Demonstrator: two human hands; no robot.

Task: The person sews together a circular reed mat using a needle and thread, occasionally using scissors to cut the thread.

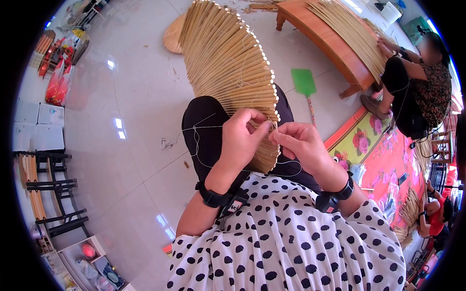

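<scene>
I pinch thin thread (196, 128) with both hands, left hand (242, 136) and right hand (301, 143), together at the straw fan's (228, 63) near edge on my lap.

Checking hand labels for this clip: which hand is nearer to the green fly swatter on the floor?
Right. The right hand pinches at the woven straw mat just below the green fly swatter; the left hand grips the mat's edge farther to the left.

Both forearms rise from below, left hand (241, 137) curled in a pinching grip, right hand (302, 144) pinching beside it.
</scene>
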